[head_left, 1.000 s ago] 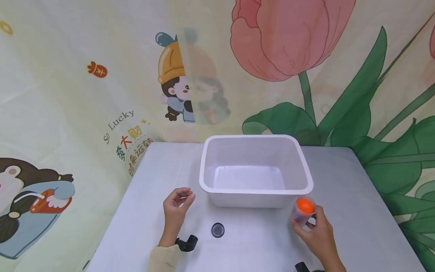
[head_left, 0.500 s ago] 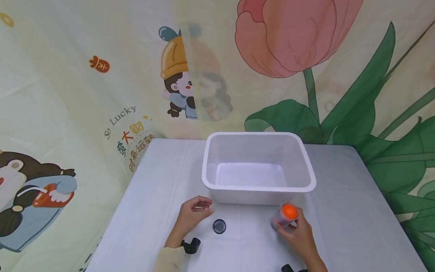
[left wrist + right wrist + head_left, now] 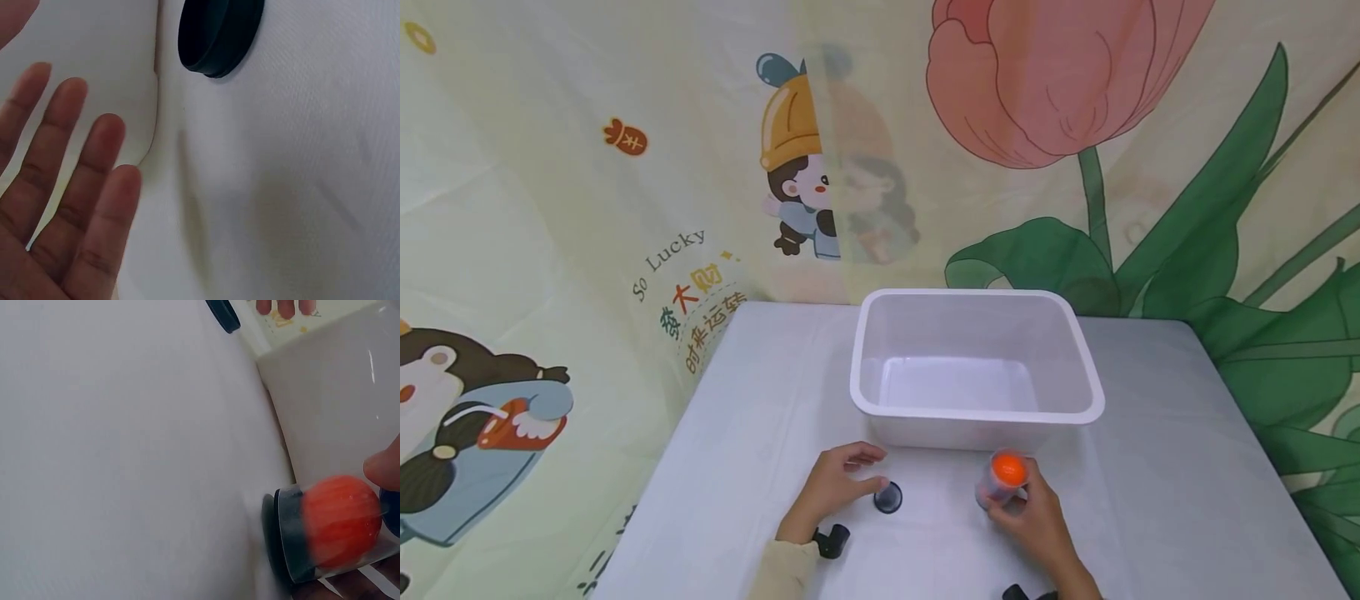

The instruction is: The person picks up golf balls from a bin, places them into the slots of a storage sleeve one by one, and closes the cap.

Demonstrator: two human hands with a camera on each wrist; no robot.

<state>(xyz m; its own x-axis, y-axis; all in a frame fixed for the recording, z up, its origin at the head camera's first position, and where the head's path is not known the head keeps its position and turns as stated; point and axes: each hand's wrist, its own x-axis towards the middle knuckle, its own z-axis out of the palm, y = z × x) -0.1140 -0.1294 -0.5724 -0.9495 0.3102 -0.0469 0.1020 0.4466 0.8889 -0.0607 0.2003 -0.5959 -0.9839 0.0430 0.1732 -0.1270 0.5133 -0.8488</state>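
My right hand [image 3: 1037,517] grips a clear plastic canister [image 3: 987,490] with an orange ball [image 3: 1010,470] in its top. In the right wrist view the orange ball [image 3: 344,520] shows through the wall, with something blue [image 3: 391,509] beside it, partly cut off by the frame edge. A round dark cap [image 3: 888,497] lies on the table. My left hand [image 3: 835,490] hovers beside it, thumb tip overlapping the cap's edge in the head view. Its fingers [image 3: 103,153] are nearly straight and spread below the cap [image 3: 220,34] in the left wrist view, holding nothing.
A white rectangular basin [image 3: 977,417] stands behind both hands, with nothing in it. White cloth covers the table [image 3: 760,383]. A printed curtain [image 3: 700,125] with a tulip and cartoon figures hangs behind and to the left.
My right hand has carried the canister leftward, from the basin's right front corner towards the middle. My left hand has moved right and slightly down, up to the dark cap.
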